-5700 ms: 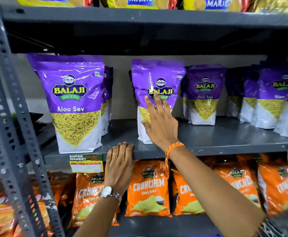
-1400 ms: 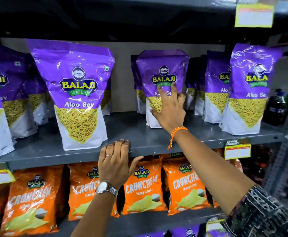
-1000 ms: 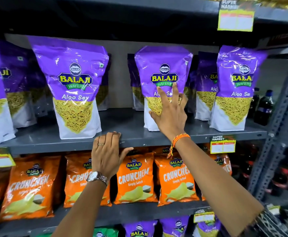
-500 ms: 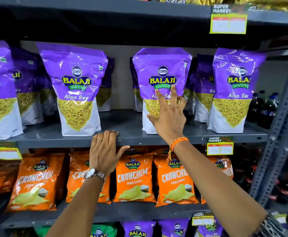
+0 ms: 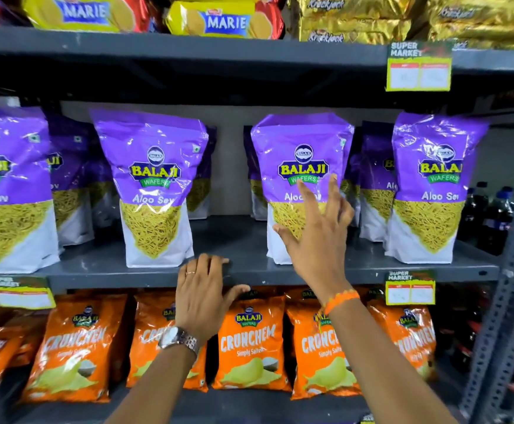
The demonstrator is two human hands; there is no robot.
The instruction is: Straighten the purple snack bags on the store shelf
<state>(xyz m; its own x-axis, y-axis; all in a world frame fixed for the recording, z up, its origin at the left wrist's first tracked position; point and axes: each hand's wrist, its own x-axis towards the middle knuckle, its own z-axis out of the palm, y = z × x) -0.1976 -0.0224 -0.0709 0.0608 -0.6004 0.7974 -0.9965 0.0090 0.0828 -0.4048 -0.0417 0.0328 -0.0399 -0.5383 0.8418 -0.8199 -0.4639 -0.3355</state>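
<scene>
While the left hand point(image 5: 202, 293) gripped the grey metal shelf point(image 5: 249, 255) edge, the right hand point(image 5: 316, 237) reached a purple foil Aloo Sev snack bag point(image 5: 301, 154).
Right fingers point(image 5: 306, 197) were spread wide across that upright bag's front, seemingly touching it, holding nothing. Left fingers curled over the edge, thumb beneath, above orange Crunchem chip packets point(image 5: 249, 341).
</scene>
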